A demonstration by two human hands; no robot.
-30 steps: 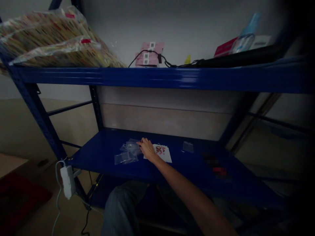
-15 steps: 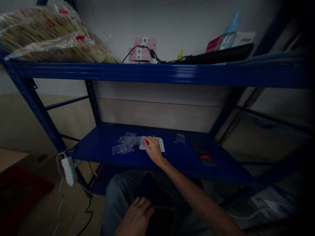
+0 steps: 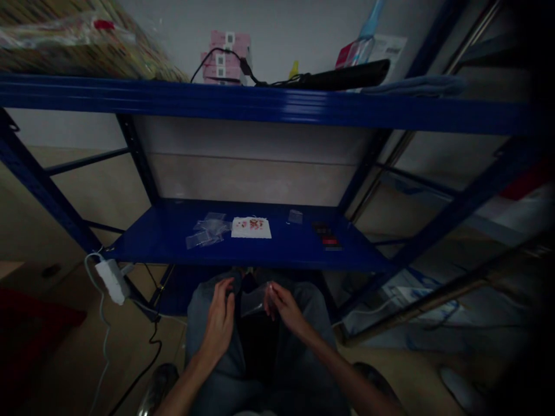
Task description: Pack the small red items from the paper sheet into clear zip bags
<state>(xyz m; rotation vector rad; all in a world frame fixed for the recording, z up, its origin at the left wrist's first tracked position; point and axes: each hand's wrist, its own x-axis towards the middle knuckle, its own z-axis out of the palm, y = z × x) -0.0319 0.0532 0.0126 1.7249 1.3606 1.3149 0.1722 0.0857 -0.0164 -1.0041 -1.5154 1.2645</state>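
Observation:
Above my lap, my right hand (image 3: 284, 306) pinches a small clear plastic bag (image 3: 251, 301) by its edge. My left hand (image 3: 221, 318) is held to the left of it, fingers stretched out and holding nothing; a narrow gap seems to separate it from the bag. On the blue shelf board (image 3: 169, 240) in front lies a white sheet (image 3: 243, 232) with small red and brown bits or print on it; which of these I cannot tell. Several more clear bags (image 3: 210, 230) are heaped to the left of the sheet. A single clear bag (image 3: 295, 217) lies to its right.
A dark item with a red band (image 3: 327, 238) lies right on the lower board. On the upper shelf (image 3: 260, 104) are pink boxes (image 3: 223, 60), a black cabled object (image 3: 347, 76), a blue-topped bottle (image 3: 368, 29) and a large filled plastic bag (image 3: 78, 46). A white power strip (image 3: 111, 280) hangs left.
My right hand has come back from the sheet to above my lap with a clear bag. My left hand has risen and opened beside it. The view has tilted down and shifted right.

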